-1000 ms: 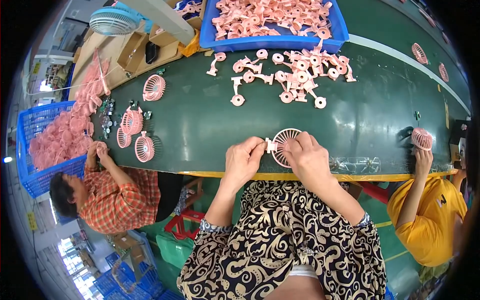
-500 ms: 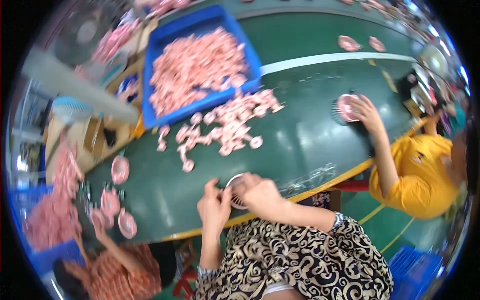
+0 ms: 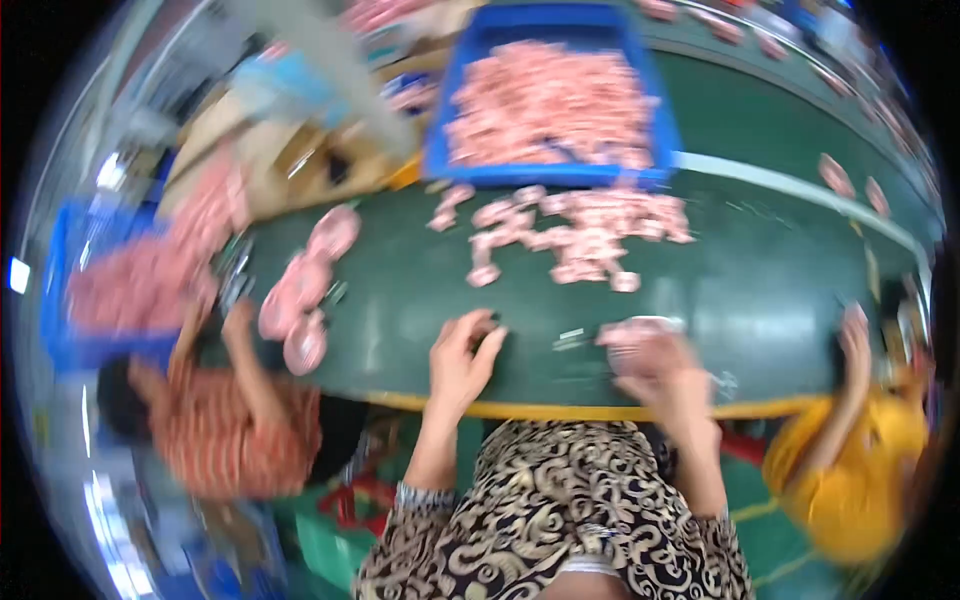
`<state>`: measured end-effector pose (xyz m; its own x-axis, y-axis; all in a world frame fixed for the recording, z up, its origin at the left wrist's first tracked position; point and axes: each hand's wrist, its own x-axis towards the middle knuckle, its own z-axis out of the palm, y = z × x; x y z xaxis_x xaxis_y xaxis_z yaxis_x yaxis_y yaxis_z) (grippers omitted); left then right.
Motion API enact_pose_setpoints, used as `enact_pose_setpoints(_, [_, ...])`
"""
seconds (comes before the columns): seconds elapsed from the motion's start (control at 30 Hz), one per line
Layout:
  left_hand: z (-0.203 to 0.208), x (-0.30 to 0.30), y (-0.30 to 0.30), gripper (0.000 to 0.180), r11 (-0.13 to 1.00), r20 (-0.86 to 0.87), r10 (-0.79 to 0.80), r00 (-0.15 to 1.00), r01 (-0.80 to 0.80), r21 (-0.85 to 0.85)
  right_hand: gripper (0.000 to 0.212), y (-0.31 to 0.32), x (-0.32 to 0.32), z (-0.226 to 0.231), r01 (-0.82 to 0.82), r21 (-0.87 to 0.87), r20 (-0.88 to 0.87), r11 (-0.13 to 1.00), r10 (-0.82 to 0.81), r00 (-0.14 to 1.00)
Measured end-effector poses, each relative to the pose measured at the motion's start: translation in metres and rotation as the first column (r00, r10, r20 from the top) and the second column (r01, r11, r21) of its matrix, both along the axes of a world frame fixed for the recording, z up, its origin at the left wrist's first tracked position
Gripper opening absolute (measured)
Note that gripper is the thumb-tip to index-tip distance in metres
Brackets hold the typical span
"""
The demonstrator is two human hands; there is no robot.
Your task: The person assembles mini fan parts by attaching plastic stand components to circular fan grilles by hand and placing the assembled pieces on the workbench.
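So the view was pretty smeary, but here's what I could make out. The right hand (image 3: 665, 375) had its fingers closed on the right side of a pink round grille (image 3: 630, 345), low over the green worktop (image 3: 780, 290) near the front edge. Couldn't tell if the grille was touching the surface or just above it, way too blurry.

The left hand (image 3: 465, 360) was well apart from it, off to the left, fingers curled with a narrow gap between thumb and forefinger. There was a dark speck (image 3: 494, 317) right at the fingertips, but honestly I can't tell whether the hand was gripping that or not. Between the 2 hands sat a pale streaky bit (image 3: 570, 340), no idea what it was.

Further back lay a loose cluster of small pink parts (image 3: 590, 235), just in front of a blue tray (image 3: 550, 177) heaped with more pink pieces. Over on the left there was a bunch of pink grilles (image 3: 300, 290), and beyond them a blue basket (image 3: 120, 350) piled with pink stuff.

2 other people were at the same worktop: a person in an orange top (image 3: 225, 420) on the left, and a person in yellow (image 3: 850, 470) on the right with an arm stretched over the surface.
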<state>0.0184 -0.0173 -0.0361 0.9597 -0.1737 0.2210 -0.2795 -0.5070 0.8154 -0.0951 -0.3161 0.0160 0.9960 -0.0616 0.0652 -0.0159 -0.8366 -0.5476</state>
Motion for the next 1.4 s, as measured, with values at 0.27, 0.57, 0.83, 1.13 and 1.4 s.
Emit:
enact_pose_setpoints(0.27, [0.017,0.013,0.118,0.025,0.721,0.485,0.429,0.763,-0.612,0.326,0.035,-0.116,-0.034,-0.024,0.61,-0.258,0.239,0.749,-0.562,0.792])
enact_pose_setpoints(0.57, [-0.036,0.047,0.29,0.054,0.144,0.614,0.633,0.471,-0.851,0.505,0.029,-0.01,0.056,-0.013,0.175,-0.089,0.282,0.98,-0.144,0.949])
enact_pose_setpoints(0.83, [-0.052,0.035,0.287,0.027,0.863,0.097,0.381,0.919,-0.391,0.32,0.023,0.014,0.097,-0.045,0.164,0.062,0.302,0.984,-0.176,0.937])
enact_pose_setpoints(1.13, [-0.001,-0.024,0.055,0.044,0.994,-0.567,-0.104,0.817,0.069,-0.083,0.016,-0.004,0.083,-0.061,0.245,0.095,0.259,0.965,-0.261,0.93])
enact_pose_setpoints(1.4, [0.033,-0.023,-0.006,0.06,0.921,-0.409,-0.389,0.825,0.354,-0.162,0.025,-0.023,0.047,-0.062,0.315,0.168,0.293,0.934,-0.353,0.889])
